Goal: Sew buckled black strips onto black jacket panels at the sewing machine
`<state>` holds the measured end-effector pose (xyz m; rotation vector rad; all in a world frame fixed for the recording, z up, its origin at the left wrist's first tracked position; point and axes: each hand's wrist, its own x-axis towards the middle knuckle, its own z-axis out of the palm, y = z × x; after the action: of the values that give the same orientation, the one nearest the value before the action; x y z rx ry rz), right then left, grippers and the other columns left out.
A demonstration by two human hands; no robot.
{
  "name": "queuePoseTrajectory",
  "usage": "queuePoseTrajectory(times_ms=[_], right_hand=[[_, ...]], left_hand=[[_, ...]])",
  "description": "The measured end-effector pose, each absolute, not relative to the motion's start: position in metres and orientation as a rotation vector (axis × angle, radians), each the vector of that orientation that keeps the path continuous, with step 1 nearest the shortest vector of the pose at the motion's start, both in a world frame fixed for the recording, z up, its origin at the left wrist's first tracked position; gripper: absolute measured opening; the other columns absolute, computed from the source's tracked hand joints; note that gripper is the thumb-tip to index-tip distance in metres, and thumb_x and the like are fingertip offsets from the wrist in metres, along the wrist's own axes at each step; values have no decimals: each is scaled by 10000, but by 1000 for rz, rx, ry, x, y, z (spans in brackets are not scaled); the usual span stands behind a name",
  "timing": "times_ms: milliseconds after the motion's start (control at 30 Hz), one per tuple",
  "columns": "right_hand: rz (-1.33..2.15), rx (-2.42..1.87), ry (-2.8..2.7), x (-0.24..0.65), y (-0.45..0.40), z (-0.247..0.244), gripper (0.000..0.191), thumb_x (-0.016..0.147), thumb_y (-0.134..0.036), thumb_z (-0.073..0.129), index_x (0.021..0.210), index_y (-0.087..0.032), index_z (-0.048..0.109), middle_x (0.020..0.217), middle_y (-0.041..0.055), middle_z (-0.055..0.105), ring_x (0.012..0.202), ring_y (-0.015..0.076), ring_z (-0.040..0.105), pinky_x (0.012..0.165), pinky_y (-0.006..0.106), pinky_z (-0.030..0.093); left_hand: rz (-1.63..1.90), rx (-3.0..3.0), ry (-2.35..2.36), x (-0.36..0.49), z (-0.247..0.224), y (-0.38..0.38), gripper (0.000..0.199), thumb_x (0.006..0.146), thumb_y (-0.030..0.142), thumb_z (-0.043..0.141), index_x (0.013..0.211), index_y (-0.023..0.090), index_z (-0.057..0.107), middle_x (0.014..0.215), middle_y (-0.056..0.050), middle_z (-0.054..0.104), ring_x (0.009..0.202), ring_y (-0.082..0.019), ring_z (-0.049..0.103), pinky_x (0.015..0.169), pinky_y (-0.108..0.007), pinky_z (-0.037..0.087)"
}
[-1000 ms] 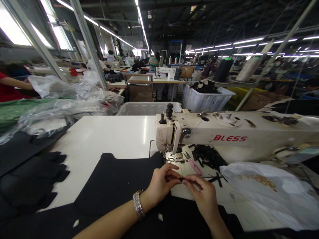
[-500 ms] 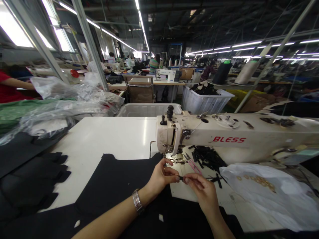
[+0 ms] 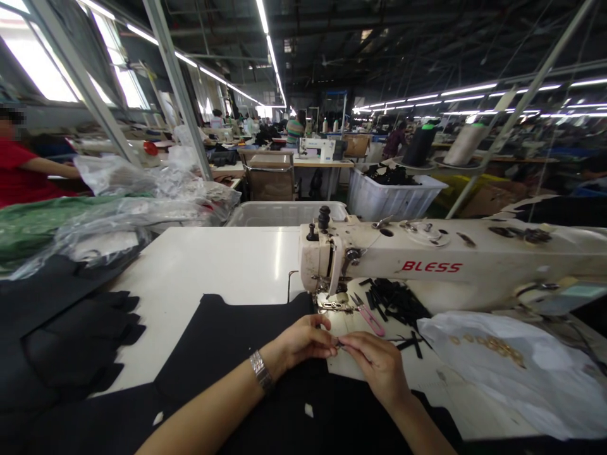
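My left hand (image 3: 309, 339), a metal-band watch on its wrist, pinches one end of a small black strip (image 3: 339, 344). The fingertips of my right hand (image 3: 374, 359) close on the other end, so most of the strip is hidden. Both hands are just in front of the needle area of a sewing machine (image 3: 427, 253) lettered BLESS. Under my left forearm spreads a large black fabric piece (image 3: 237, 335). Pink-handled thread snips (image 3: 370, 318) lie beyond my right hand, beside a pile of cut black strips (image 3: 396, 300).
A white plastic bag (image 3: 512, 385) with gold-coloured rings (image 3: 502, 347) on it lies at the right. Stacked black pieces (image 3: 71, 341) and plastic-wrapped goods (image 3: 142, 202) are at the left. Behind the white table (image 3: 227, 259) stands a plastic bin (image 3: 284, 207). A person in red (image 3: 23, 167) is far left.
My hands have drawn slightly lower and closer together, and the fingers now cover more of the black strip. The camera view has shifted slightly.
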<state>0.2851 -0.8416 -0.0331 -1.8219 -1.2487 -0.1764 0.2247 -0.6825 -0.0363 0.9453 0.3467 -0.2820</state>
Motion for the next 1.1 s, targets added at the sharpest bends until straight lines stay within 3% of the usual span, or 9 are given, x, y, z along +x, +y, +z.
queuePoseTrajectory(times_ms=[167, 300, 400, 533, 733, 1000, 1100], right_hand=[[-81, -1803, -1099, 288, -841, -41, 135, 770, -227, 522, 787, -230, 656, 722, 17, 671, 656, 168, 631, 606, 276, 520], [6, -1826, -1028, 287, -841, -41, 113, 751, -213, 538, 764, -218, 650, 723, 20, 672, 677, 175, 630, 631, 280, 514], [112, -1808, -953, 287, -840, -44, 96, 728, -222, 564, 755, -217, 656, 706, 18, 677, 654, 179, 635, 613, 280, 524], [232, -1742, -876, 288, -839, -48, 109, 705, -250, 594, 779, -211, 664, 726, 26, 686, 650, 189, 645, 625, 293, 539], [65, -1814, -968, 285, -839, -39, 81, 707, -245, 587, 726, -232, 664, 689, 13, 680, 634, 183, 637, 601, 277, 524], [139, -1843, -969, 286, -841, -39, 105, 743, -247, 549, 713, -212, 643, 690, 20, 673, 632, 175, 630, 595, 260, 510], [205, -1882, -978, 279, -843, -40, 137, 753, -248, 533, 827, -203, 639, 731, 26, 673, 650, 170, 631, 623, 259, 514]], left_hand=[[-143, 1506, 71, 219, -23, -677, 225, 633, 274, 670, 752, 113, 569, 649, -30, 604, 601, -123, 574, 573, -222, 460], [95, 1910, -12, 209, -22, -683, 202, 641, 262, 676, 787, 131, 631, 695, -40, 633, 637, -144, 579, 604, -215, 452], [299, 2123, -54, 205, -26, -687, 124, 725, 243, 592, 780, 153, 658, 676, -47, 641, 593, -140, 572, 565, -204, 433], [368, 2143, -79, 205, -28, -687, 125, 737, 215, 564, 781, 156, 666, 683, -57, 650, 589, -144, 585, 559, -203, 439], [348, 2053, -5, 206, -27, -687, 110, 702, 216, 594, 735, 144, 670, 656, -56, 650, 565, -141, 578, 542, -202, 449], [132, 1893, 30, 206, -30, -684, 137, 706, 214, 597, 771, 112, 661, 686, -68, 660, 591, -144, 592, 564, -205, 462], [253, 2123, -87, 207, -30, -674, 117, 728, 177, 561, 779, 124, 652, 702, -73, 653, 597, -143, 590, 571, -207, 464]])
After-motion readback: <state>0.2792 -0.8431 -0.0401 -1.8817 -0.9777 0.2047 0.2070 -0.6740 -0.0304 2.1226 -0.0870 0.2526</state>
